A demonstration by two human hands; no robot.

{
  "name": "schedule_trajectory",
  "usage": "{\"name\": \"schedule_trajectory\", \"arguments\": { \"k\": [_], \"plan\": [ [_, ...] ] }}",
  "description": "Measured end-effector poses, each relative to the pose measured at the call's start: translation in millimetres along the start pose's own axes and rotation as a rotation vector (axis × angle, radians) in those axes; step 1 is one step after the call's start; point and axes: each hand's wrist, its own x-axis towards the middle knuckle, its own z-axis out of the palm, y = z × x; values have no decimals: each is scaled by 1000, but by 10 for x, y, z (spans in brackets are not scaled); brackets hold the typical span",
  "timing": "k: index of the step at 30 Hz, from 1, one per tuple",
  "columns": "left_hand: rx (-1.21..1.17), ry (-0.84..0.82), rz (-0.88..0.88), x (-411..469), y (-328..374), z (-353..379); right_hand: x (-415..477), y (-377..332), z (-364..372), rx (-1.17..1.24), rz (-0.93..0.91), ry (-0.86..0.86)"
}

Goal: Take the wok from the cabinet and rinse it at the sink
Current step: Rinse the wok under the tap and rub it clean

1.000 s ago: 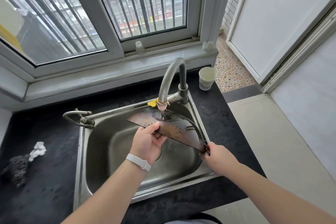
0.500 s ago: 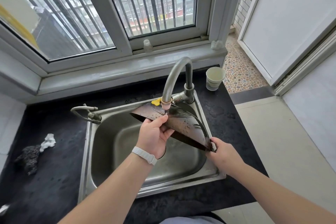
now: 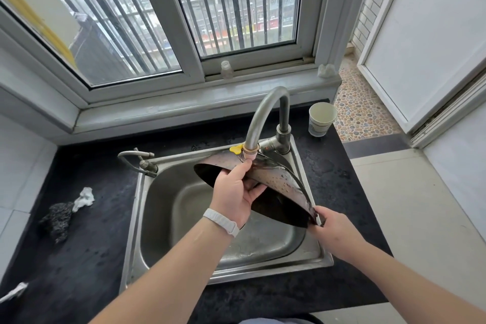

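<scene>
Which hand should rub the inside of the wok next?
Probably the left hand: it pinches the wok by its rim under the tap spout, fingers on the dark inside. The right hand grips the handle end, steadying it.

Wet dark metal wok [image 3: 273,173], brushed-steel sink [image 3: 168,197]

Daylight is pouring through the barred window [image 3: 236,8] onto the grey sill [image 3: 184,105]; the black countertop [image 3: 79,244] is running below it, and a white door [image 3: 434,34] is standing beside the pebbled floor [image 3: 363,108].
</scene>
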Motion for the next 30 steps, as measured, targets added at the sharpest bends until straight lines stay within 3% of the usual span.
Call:
{"name": "schedule_trajectory", "arguments": {
  "k": [14,30],
  "plan": [
    [25,45,-75,164,-83,-24,39,113,73,55,26,-69],
    [213,-49,-30,208,-178,239,-9,165,147,174,123,-55]
  ]
}}
